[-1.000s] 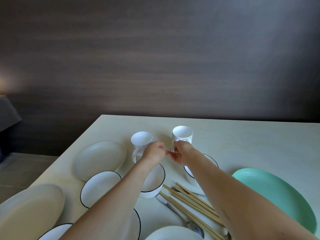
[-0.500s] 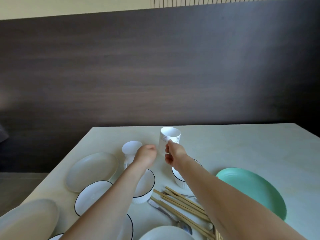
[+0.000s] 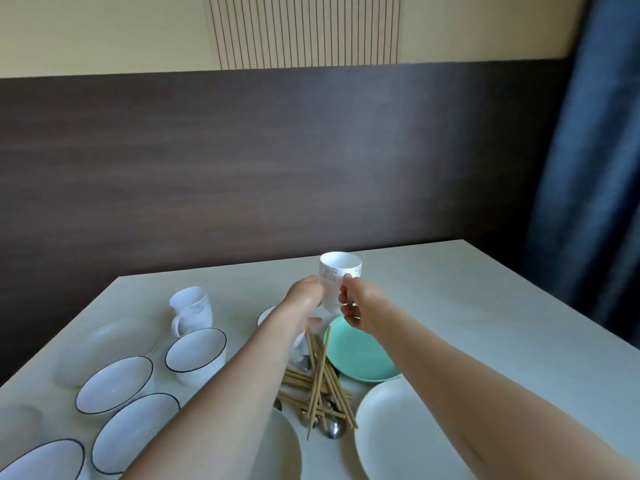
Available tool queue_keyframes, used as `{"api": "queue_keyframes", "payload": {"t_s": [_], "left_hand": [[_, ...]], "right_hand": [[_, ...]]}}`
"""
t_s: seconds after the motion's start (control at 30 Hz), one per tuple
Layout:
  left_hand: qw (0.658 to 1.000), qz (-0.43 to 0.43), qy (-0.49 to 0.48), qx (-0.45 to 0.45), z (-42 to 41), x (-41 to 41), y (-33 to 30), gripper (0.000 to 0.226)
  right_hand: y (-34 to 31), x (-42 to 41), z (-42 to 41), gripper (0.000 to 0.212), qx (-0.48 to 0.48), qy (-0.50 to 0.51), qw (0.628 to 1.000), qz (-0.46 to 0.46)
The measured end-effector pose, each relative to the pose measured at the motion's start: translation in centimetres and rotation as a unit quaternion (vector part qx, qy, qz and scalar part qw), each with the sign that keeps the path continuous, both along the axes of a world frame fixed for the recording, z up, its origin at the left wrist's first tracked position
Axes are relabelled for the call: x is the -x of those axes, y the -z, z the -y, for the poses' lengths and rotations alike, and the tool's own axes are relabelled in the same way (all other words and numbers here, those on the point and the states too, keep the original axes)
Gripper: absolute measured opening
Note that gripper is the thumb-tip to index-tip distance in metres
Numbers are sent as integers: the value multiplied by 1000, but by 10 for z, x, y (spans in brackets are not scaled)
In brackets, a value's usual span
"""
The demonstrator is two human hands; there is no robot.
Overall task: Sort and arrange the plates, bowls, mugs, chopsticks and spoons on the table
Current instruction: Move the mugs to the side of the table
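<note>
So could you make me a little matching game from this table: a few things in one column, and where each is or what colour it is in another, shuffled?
Things:
1. raised mug
2. standing mug
3. round plate
4. chopsticks

Descriptions:
A. mint green, beside the chopsticks
B. lying in a criss-cross heap over the spoons
C. held up between the left hand and right hand
D. upright on the table, behind a black-rimmed bowl

Pairs: 1-C, 2-D, 3-A, 4-B

Our two bare forearms extended forward, our left hand (image 3: 304, 296) and our right hand (image 3: 356, 304) level and close together, fingers curled, gripping between them.
</note>
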State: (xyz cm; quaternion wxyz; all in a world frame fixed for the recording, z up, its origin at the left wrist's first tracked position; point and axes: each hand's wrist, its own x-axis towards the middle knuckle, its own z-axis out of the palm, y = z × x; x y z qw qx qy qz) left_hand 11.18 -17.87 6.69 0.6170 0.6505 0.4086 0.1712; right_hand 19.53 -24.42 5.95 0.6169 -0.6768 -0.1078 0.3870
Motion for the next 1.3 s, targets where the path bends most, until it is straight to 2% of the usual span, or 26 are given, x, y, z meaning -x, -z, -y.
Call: {"api": "queue_keyframes", "payload": {"t_s": [0.07,0.37,0.5,0.6,0.73,0.83,1.13,1.23,1.3], "left_hand": [[999,1,43,0,32,-18,0,32],[988,-23,151,14,151,-104,29,39],[982,-38,187,9,195,-133,43,34],[973,-66,220,-20,221,-149,56,27],[939,-128,286,-140,242,-164,80,41],[902,-177,324,-224,250,-171,96,41],[830,-271,380,-305,256,-178,123,34],[815,-289,389,-318,256,-174,125,35],[817,-287,386,-317,254,-172,124,35]], "right_hand": [[5,-15,32,37,2,22,1000,13],[40,-94,161,31,38,165,985,44],[59,-122,208,19,49,226,971,56],[73,-139,236,26,66,260,960,78],[93,-155,266,31,78,304,946,79],[104,-164,285,30,83,331,937,75],[117,-176,305,44,79,384,916,87],[120,-177,305,42,71,386,917,76],[120,-176,304,40,75,380,920,67]]}}
